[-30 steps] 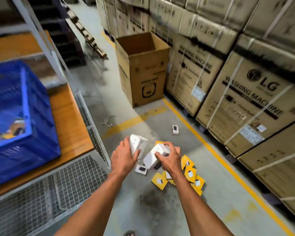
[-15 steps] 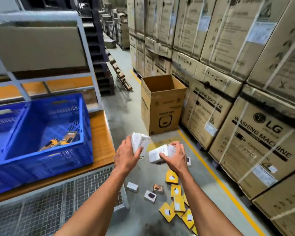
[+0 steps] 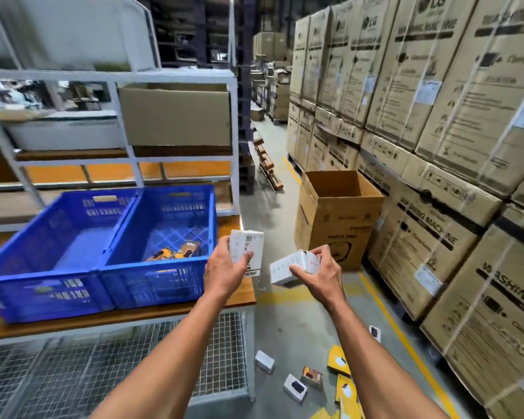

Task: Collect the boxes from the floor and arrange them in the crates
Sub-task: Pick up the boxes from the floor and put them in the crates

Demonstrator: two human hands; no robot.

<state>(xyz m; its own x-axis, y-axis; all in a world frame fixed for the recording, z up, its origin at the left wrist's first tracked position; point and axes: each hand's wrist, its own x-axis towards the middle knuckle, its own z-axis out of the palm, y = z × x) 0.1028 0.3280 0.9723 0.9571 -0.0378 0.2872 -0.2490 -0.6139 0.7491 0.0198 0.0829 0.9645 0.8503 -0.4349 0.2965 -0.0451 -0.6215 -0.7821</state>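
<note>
Warehouse aisle, head view: stacked washing-machine cartons fill 3 o'clock; an open carton stands at 1 o'clock. Two blue crates sit side by side on a wooden bench at 9 o'clock. Left hand grips an upright white box beside the right crate's corner. Right hand grips a tilted white box. Loose boxes lie on the floor at 5 o'clock.

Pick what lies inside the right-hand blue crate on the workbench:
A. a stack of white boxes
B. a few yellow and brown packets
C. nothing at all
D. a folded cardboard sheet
B: yellow and brown packets lie on the floor of the right-hand blue crate.
</note>
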